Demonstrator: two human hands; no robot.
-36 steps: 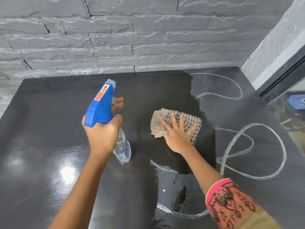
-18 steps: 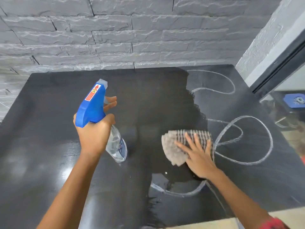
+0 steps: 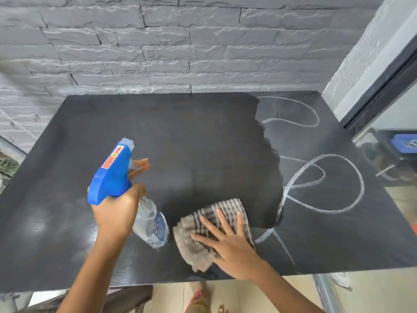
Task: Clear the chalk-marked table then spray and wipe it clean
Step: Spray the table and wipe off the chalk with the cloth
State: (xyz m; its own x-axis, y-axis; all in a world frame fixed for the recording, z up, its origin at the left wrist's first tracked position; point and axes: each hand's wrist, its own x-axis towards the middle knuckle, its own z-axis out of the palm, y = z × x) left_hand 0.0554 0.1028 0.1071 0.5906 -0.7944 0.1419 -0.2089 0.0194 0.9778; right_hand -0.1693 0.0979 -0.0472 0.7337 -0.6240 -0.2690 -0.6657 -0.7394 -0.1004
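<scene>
The black table (image 3: 191,136) fills the view. White chalk loops (image 3: 327,184) remain on its right third; the left and middle are wiped dark. My left hand (image 3: 117,211) holds a clear spray bottle (image 3: 150,222) by its blue trigger head, above the table's front left. My right hand (image 3: 230,242) lies flat, fingers spread, pressing a checked grey cloth (image 3: 203,242) onto the table near the front edge, just left of a chalk line.
A grey brick wall (image 3: 180,46) stands behind the table. A glass pane with a dark frame (image 3: 383,86) runs along the right side. Tiled floor (image 3: 248,297) shows below the table's front edge.
My right hand has dragged the cloth from the table's middle toward the front edge, wiping away more chalk. The left hand keeps the bottle in about the same place.
</scene>
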